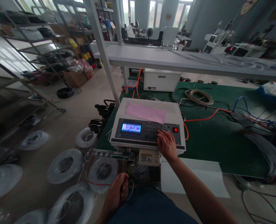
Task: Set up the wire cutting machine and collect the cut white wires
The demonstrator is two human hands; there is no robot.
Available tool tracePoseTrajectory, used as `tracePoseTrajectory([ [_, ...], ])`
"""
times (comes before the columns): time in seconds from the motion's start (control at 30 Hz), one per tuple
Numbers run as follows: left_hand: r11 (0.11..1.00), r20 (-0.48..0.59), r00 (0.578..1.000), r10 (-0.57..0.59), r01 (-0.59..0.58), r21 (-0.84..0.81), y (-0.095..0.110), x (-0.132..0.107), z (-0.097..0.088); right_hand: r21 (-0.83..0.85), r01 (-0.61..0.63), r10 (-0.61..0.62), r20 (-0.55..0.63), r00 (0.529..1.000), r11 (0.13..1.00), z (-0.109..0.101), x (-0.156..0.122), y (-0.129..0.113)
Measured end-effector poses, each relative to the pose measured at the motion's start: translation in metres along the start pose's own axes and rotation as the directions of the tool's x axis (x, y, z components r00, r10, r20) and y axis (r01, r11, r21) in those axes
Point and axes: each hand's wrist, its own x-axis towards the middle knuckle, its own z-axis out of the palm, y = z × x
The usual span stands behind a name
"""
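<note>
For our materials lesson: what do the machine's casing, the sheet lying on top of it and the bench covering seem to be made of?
Machine casing: probably painted sheet metal, matt off-white, with a perforated top.
Pink sheet: paper, thin, flat, faintly printed.
Bench covering: seemingly a rubber or vinyl mat, dull green, smooth.
The right hand presses the keypad, likely plastic.

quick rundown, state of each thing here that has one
machine screen: lit, blue
red button: glowing
right hand: fingertips on the keypad
left hand: closed on thin white wires by the lap
pink paper: lying flat on top of the machine
wire spools: lying flat on the floor
</note>
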Motion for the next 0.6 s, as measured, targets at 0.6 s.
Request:
tracePoseTrajectory([
  [0.6,0.997,-0.004,0.998,0.068,-0.068,0.027,-0.001,-0.001,-0.004,0.011,0.08,-0.081,0.099,0.992,0.997,0.017,0.048,-0.028],
])
